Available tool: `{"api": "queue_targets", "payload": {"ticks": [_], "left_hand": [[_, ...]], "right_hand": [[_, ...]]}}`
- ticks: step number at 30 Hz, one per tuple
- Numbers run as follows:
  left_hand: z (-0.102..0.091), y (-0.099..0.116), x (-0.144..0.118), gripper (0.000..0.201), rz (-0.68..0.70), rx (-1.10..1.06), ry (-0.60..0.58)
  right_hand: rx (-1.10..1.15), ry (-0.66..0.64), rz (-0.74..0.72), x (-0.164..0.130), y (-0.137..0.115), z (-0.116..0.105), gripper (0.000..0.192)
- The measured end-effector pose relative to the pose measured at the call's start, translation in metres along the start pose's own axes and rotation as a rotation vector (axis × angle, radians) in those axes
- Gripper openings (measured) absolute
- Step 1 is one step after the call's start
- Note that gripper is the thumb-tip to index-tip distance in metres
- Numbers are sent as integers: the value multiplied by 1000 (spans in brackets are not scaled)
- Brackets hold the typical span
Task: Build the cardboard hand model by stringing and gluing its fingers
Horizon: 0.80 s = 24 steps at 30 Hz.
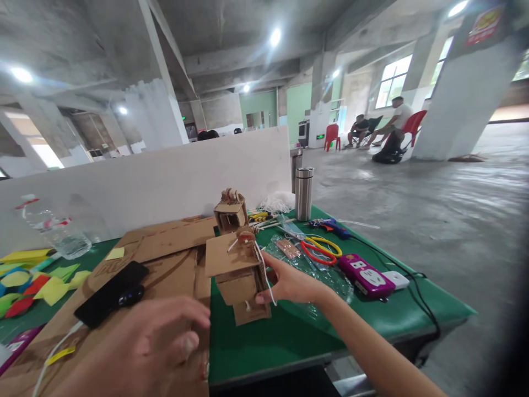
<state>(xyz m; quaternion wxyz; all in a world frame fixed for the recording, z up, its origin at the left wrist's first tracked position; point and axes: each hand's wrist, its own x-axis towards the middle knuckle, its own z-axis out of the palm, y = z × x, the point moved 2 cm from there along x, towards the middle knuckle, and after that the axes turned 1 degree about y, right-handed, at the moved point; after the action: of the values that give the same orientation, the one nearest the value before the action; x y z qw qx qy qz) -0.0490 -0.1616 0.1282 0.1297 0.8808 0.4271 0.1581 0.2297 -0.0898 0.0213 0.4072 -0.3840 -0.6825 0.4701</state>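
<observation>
My right hand (289,281) grips the right side of a small cardboard box model (235,286), thumb near its lower front and fingers behind it. The model has a flat cardboard top, a round rolled piece on it and a white cord hanging down its right side. My left hand (152,342), somewhat blurred, hovers over the cardboard sheet to the left, fingers curved and apart from the thumb, nothing between them. Behind the held model stands a second cardboard box model (230,212) with a rolled cardboard piece on top.
On the green table (243,358) lie a cardboard sheet (165,275), black phone (111,292), scissors (320,251), purple power strip (367,275) and glue gun (333,227). A steel flask (304,194) and plastic bottle (61,231) stand upright. A white board (165,171) borders the back.
</observation>
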Motion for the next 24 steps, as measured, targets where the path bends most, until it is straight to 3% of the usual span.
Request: {"api": "queue_targets", "payload": {"ticks": [4, 8, 12, 15, 18, 24], "left_hand": [[-23, 17, 31, 46, 9, 65, 312], [-11, 36, 80, 73, 88, 8, 213], [-1, 40, 102, 39, 219, 7, 168], [3, 37, 101, 32, 214, 4, 226], [4, 35, 97, 34, 128, 54, 295], [-4, 38, 97, 45, 32, 209, 250]], "right_hand": [[170, -132, 10, 8, 6, 8, 100], [297, -259, -39, 15, 6, 16, 94], [286, -269, -31, 15, 9, 17, 91], [175, -213, 34, 5, 14, 13, 78], [-28, -118, 125, -15, 16, 6, 46], [-208, 195, 111, -38, 9, -17, 73]]}}
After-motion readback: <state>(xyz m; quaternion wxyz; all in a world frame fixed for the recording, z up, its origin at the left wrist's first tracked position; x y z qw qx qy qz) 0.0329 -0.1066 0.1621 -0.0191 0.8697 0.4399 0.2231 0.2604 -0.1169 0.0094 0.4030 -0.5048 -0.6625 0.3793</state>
